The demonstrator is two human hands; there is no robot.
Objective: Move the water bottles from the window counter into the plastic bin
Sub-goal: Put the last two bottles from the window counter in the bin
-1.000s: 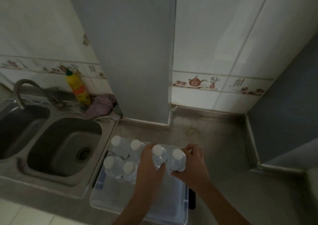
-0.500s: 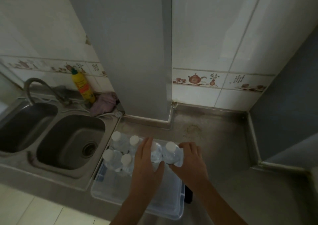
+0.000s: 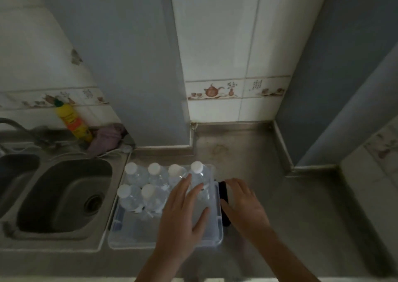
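Note:
A clear plastic bin [image 3: 212, 241] sits on the steel counter beside the sink. Several clear water bottles with white caps stand upright in its far half, in two rows; the rightmost bottle [image 3: 199, 175] stands at the far right corner. My left hand [image 3: 183, 215] hovers over the bin with fingers straight, its fingertips next to that bottle, holding nothing. My right hand [image 3: 242, 204] is spread open just right of the bin, over its black side clip [image 3: 224, 195]. Whether it touches the clip is unclear.
A double steel sink [image 3: 64, 195] lies left of the bin, with a tap, a yellow detergent bottle [image 3: 74, 123] and a pink cloth [image 3: 107, 138] behind it. A grey pillar and tiled wall stand behind. Bare steel counter [image 3: 258, 152] stretches to the right.
Both hands have let go of the two bottles they were lowering; those bottles now stand in the bin's far row. The hands drew back toward me and opened.

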